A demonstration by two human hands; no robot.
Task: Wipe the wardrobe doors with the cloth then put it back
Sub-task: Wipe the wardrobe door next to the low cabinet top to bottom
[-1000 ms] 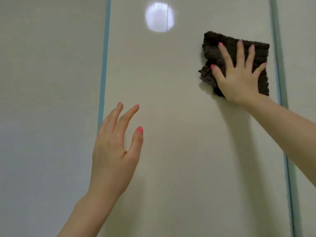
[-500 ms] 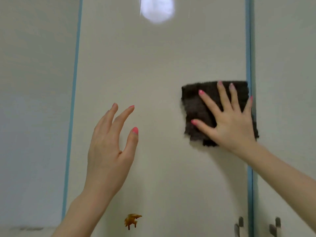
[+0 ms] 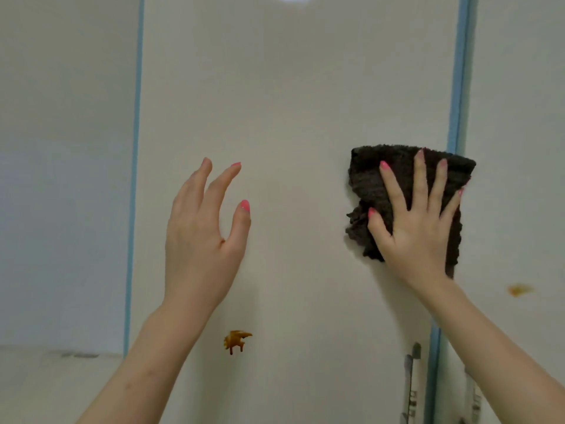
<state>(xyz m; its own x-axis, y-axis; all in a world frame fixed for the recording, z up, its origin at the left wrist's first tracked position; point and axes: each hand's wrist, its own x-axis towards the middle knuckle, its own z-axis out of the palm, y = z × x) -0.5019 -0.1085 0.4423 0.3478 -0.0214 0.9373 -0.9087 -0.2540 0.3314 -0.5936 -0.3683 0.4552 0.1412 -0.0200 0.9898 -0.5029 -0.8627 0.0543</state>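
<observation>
A dark brown cloth (image 3: 370, 182) lies flat against the cream wardrobe door (image 3: 290, 102), close to its right edge. My right hand (image 3: 419, 228) presses it to the door with straight, spread fingers. My left hand (image 3: 201, 240) hovers in front of the same door further left, fingers relaxed and holding nothing. An orange-brown stain (image 3: 237, 340) marks this door low down, below my left hand. A second, paler stain (image 3: 519, 290) sits on the neighbouring right door (image 3: 519, 117).
Blue strips (image 3: 457, 87) run along the door edges. Two metal handles (image 3: 411, 381) hang at the lower right, one on each door. A plain wall panel (image 3: 61, 148) fills the left, with a pale ledge (image 3: 46, 384) at its foot.
My right hand has slid the cloth down the door along its right edge. The view has tilted down, bringing the stains and handles into sight. My left hand has stayed raised.
</observation>
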